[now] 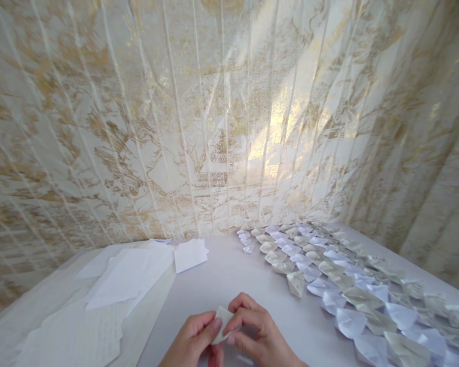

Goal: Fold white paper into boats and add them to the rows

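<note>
Low in the middle of the head view, a small folded piece of white paper (222, 322) is held between both hands just above the table. My left hand (201, 334) pinches its left side, with the thumb on top and fingers curled beneath. On the other side, my right hand (254, 326) has its fingers bent and closed on the paper's right edge. The exact fold is partly hidden by the fingers.
Folded paper pieces (342, 280), white and greyish, stand in long rows on the right. Loose paper sheets (117, 278) cover the left. A small stack of paper squares (190, 255) lies at the back of the table (229, 270). Behind hangs a gold-patterned curtain (199, 127).
</note>
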`<state>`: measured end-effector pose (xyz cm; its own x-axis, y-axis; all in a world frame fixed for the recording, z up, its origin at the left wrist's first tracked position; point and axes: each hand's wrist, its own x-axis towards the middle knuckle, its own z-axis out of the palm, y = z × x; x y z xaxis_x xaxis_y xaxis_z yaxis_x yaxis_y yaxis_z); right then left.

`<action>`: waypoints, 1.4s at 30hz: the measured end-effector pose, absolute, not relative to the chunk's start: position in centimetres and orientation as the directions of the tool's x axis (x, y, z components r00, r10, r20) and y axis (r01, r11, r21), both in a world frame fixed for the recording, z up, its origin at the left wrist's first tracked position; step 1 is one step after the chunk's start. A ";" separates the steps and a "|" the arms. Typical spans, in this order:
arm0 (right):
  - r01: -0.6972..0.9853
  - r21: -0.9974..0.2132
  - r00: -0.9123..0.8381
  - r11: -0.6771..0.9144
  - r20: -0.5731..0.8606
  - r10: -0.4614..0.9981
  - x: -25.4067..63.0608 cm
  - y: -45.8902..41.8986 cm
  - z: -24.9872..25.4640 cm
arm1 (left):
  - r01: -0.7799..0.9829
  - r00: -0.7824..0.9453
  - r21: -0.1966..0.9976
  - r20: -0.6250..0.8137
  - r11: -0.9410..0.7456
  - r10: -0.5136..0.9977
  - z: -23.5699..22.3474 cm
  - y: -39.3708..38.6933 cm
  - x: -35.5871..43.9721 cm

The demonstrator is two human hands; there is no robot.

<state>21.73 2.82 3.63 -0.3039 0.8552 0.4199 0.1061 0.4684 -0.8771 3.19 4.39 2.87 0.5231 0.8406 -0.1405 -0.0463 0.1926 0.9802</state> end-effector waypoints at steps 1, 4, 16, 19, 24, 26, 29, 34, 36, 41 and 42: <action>0.116 -0.884 -0.281 0.453 0.409 0.868 21.7 2.8 3.5 | -0.027 0.528 0.983 -0.141 0.182 0.838 2.9 4.4 3.2; 0.120 -0.918 -0.243 0.379 0.343 0.907 21.6 2.9 3.1 | 0.034 0.514 0.987 -0.151 0.156 0.844 3.1 4.2 3.2; 0.039 -0.971 -0.227 0.234 0.220 0.949 21.4 3.0 3.0 | 0.126 0.591 0.990 -0.128 0.066 0.796 2.6 4.2 3.5; -0.028 -0.976 -0.234 0.215 0.216 0.948 21.2 2.8 2.9 | 0.134 0.568 0.988 -0.138 0.074 0.811 2.5 4.2 3.6; -0.264 -0.955 -0.242 0.133 0.199 0.950 20.9 3.1 2.6 | 0.102 0.564 0.994 -0.085 0.033 0.821 2.6 4.1 3.5; -0.288 -0.951 -0.247 0.111 0.186 0.951 20.9 3.2 2.5 | 0.099 0.557 0.995 -0.072 0.019 0.828 2.8 4.0 3.5; -0.196 -0.975 -0.283 0.106 0.160 0.946 21.0 3.2 2.5 | 0.107 0.543 0.994 -0.068 0.011 0.837 3.0 3.8 3.5; -0.050 -0.986 -0.324 0.160 0.167 0.931 21.2 2.9 2.9 | 0.101 0.555 0.995 -0.075 0.022 0.828 2.9 3.7 3.5; -0.058 -0.985 -0.320 0.165 0.175 0.931 21.2 2.8 3.1 | 0.092 0.563 0.995 -0.073 0.025 0.823 2.7 3.8 3.5; -0.044 -0.977 -0.322 0.210 0.213 0.922 21.1 2.7 3.2 | 0.089 0.540 0.995 -0.080 0.038 0.838 2.0 4.0 3.5; -0.037 -0.975 -0.325 0.217 0.217 0.920 21.1 2.7 3.1 | 0.091 0.533 0.995 -0.083 0.041 0.842 1.8 4.0 3.6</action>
<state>21.09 2.70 3.14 -0.3248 0.9205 0.2173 -0.0368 0.2173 -0.9754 3.56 4.04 1.82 0.5329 0.8421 -0.0834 0.0913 0.0407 0.9950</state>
